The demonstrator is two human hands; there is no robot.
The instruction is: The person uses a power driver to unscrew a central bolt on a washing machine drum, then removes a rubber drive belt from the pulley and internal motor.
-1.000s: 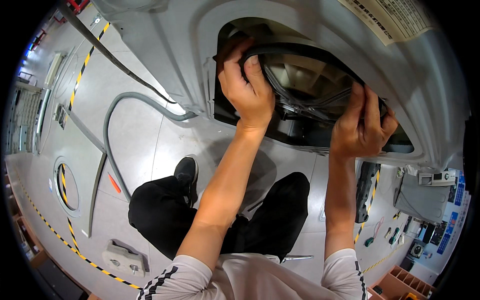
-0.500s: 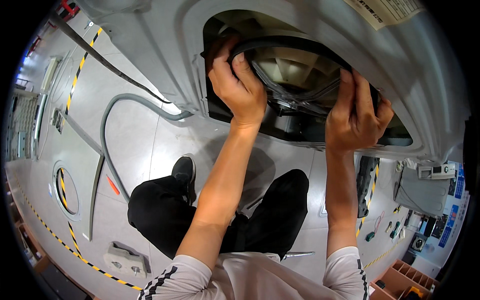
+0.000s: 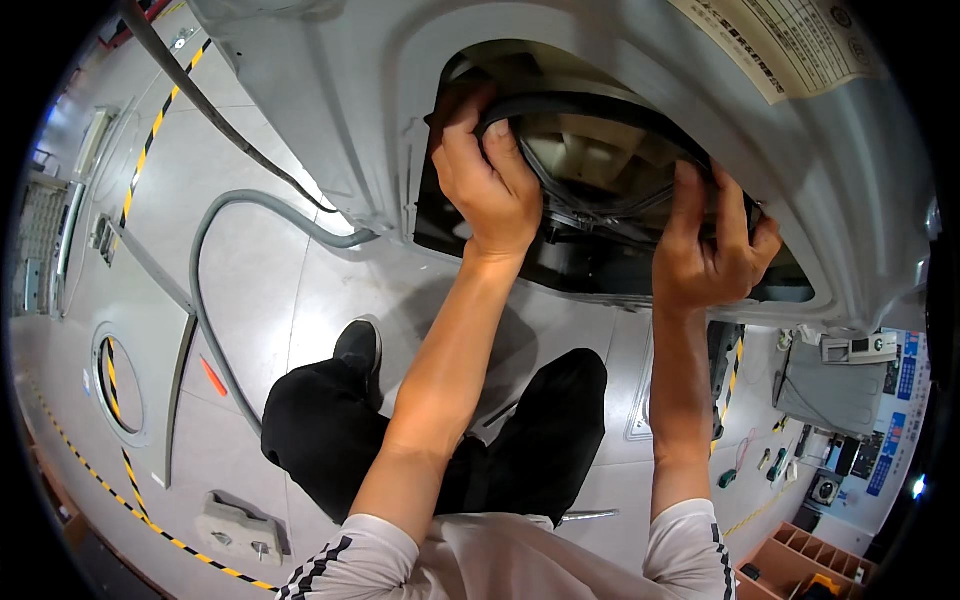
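Note:
Above my knees, a grey metal appliance housing has a large rounded opening. Inside it sits a spoked pulley, with a black drive belt curving over its upper edge. A pale ribbed tub shows behind the spokes. My left hand is closed round the left side of the belt, thumb on the inner side and fingers behind. Against the right side, my right hand pinches the belt between thumb and fingers, close to the opening's edge. The fingertips of both hands are partly hidden.
A grey hose loops over the floor at left, below a dark cable. A panel with a round hole, a red-orange object and a pale block lie there. At right are small tools and a compartmented box.
The housing and its opening sit slightly lower in view, and more of the label shows. Both hands keep their grip on the belt, with little visible shift along it.

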